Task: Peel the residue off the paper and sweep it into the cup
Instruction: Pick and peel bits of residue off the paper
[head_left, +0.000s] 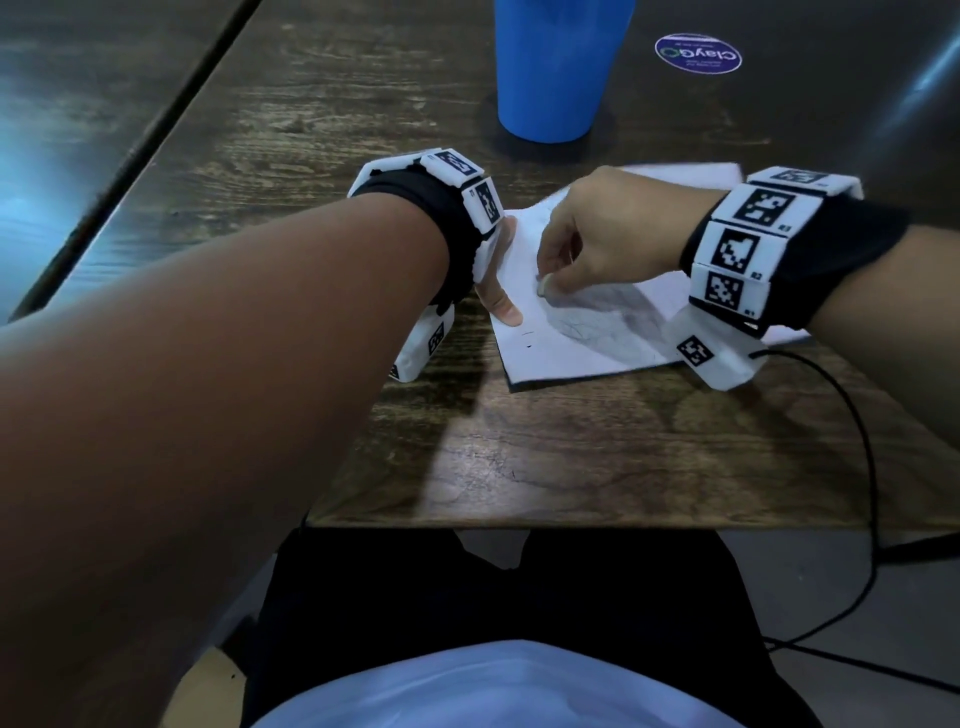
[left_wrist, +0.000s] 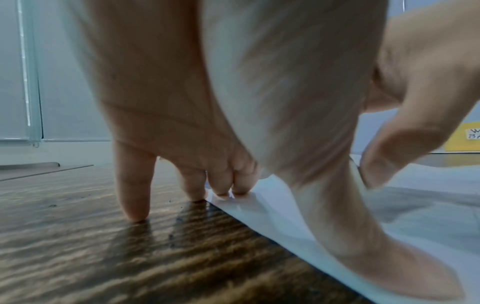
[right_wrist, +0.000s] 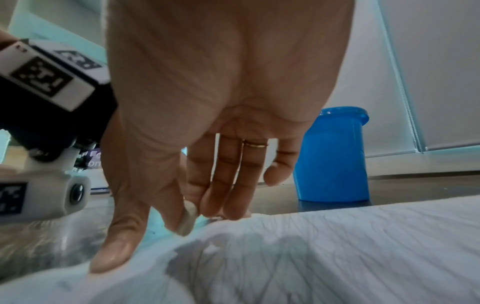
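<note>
Two hands at work on one sheet, listed as I see them from my station.

Item one: paper (head_left: 566, 338), white, lying flat on the wooden surface (head_left: 519, 457), its middle smudged grey and finely creased. It looks thin and light; I judge it will slide or buckle unless pinned, and tear if dragged hard.

Item two: left hand (left_wrist: 182, 123), grip spread, fingers straight. The thumb and two fingertips press the paper's near-left edge; the other fingertips stand on the bare wood just beside it. It serves as the anchor.

Item three: right hand (head_left: 597, 239), grip curled, thumb and forefinger pinching a small pale piece (right_wrist: 187, 222) at the edge of the grey patch. I cannot tell whether this is lifted residue or a small rubbing tool. The remaining fingers hang loosely over the sheet; a ring shows on one.

Item four: residue (head_left: 608, 312), a thin grey film near the centre of the paper. I judge it soft, crumbly and nearly weightless, best taken at a raised edge with the fingertips and peeled low and slowly so the sheet stays whole.

Item five: cup (head_left: 558, 67), blue, upright, standing beyond the paper's far edge and apart from it. It seems light enough to tip if knocked during sweeping.

Item six: round sticker (head_left: 697, 53), on the surface to the right of the cup.
</note>
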